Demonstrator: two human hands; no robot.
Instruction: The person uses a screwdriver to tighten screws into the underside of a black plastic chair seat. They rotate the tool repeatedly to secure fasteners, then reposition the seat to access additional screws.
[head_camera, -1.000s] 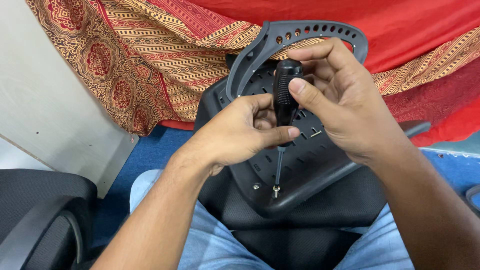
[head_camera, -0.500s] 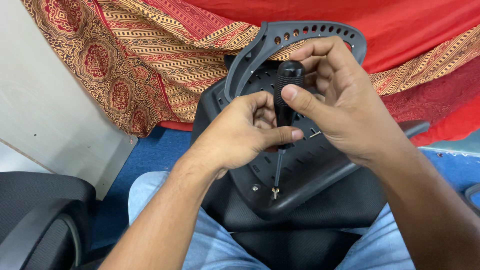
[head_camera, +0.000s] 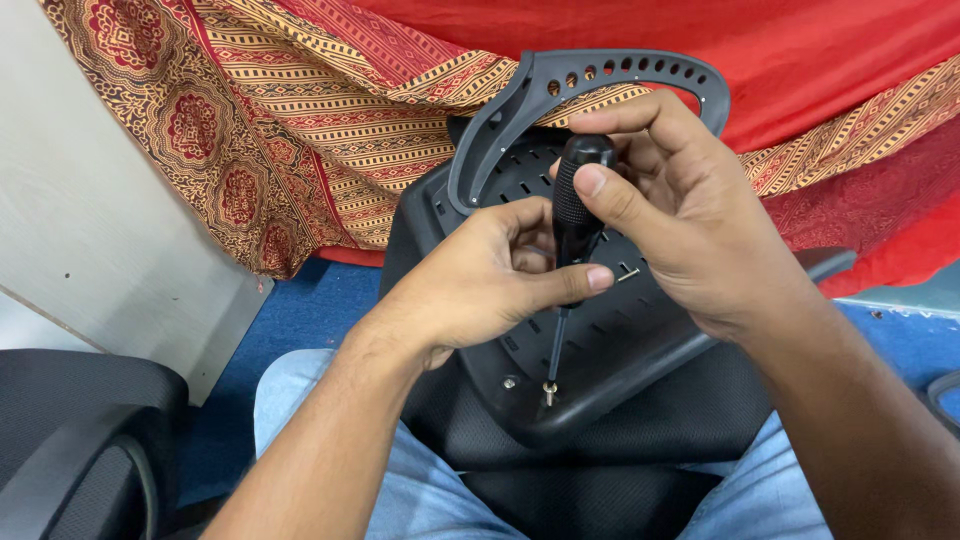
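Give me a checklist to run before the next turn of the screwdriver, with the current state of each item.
1. Screwdriver tip seated on the screw: ok, the shaft runs down to it.
2. Right hand grip on the black handle: ok, thumb and fingers wrap its top.
3. Left hand steadying the tool: ok, thumb pressed against the lower handle.
4. Black plastic chair part supported: ok, it rests on the lap.
5. Screw standing straight in its hole: cannot tell, too small.
6. Neighbouring screw seated: ok, it looks flush.
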